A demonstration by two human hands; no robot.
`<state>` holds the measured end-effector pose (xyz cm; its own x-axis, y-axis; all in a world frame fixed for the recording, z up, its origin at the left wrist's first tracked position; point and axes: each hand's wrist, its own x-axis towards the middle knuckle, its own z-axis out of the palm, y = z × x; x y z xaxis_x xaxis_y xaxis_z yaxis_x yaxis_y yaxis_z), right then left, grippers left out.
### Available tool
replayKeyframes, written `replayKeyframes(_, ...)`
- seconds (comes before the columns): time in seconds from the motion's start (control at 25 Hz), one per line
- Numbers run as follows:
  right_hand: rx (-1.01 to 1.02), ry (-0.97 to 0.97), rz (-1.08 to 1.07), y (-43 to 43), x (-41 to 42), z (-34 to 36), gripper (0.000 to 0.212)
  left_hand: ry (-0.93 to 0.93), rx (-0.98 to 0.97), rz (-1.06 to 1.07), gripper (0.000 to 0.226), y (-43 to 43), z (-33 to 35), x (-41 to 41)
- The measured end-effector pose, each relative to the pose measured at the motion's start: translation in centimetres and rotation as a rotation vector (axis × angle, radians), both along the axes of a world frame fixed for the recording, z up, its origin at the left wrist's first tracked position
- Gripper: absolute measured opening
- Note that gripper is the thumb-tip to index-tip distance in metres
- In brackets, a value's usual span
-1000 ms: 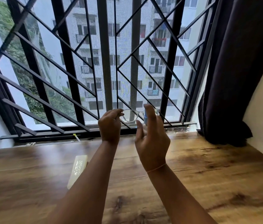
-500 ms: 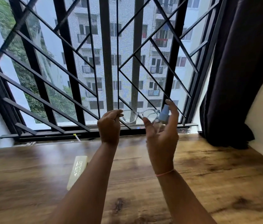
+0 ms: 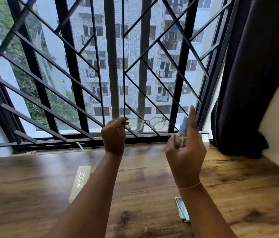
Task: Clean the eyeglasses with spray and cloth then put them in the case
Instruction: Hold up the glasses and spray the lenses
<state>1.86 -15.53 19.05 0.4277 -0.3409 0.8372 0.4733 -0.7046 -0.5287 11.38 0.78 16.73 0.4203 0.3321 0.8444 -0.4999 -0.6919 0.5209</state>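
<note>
Eyeglasses [image 3: 145, 123] are held up in the air in front of the window bars [image 3: 77, 69], well above the counter [image 3: 32, 194], so the spraying step looks to be the one in hand.

Farthest left, at seven o'clock from the left hand [image 3: 114, 133], a pale case [image 3: 80, 182] lies flat on the counter. Its lid is down, so nothing of its inside shows. The left hand has a closed grip, pinching the eyeglasses at their left end. From there the frame runs out toward three o'clock with the lenses facing the person. The lens nearer that hand seems speckled with droplets, though the picture is too soft there to be sure.

At three o'clock from the eyeglasses, close to them but not touching, the right hand [image 3: 186, 152] grips a small clear spray bottle [image 3: 182, 133] with a pale blue head. Its forefinger [image 3: 192, 117] stands straight up toward twelve o'clock, off the pump. How much liquid the bottle holds cannot be made out.

At six o'clock from the right wrist, a folded light-blue cloth [image 3: 182, 210] lies on the counter, half hidden by the forearm. A dark curtain [image 3: 255, 83] hangs at the far right.

If both lenses are wet, the next move calls for setting the bottle down and taking up the cloth while the left hand keeps the frame steady. If not, the forefinger must come down on the pump, aimed at the far lens.
</note>
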Motion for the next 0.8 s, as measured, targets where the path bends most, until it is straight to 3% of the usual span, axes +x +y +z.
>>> replayKeyframes(0.24, -0.060, -0.081, -0.052, -0.1, 0.4, -0.1, 0.061, 0.010, 0.013, -0.002, 0.012, 0.0, -0.1, -0.1)
replayKeyframes(0.8, -0.091, -0.040, -0.068, -0.2, 1.3, -1.5, 0.055, 0.009, -0.020, -0.027, 0.017, 0.0, -0.2, -0.4)
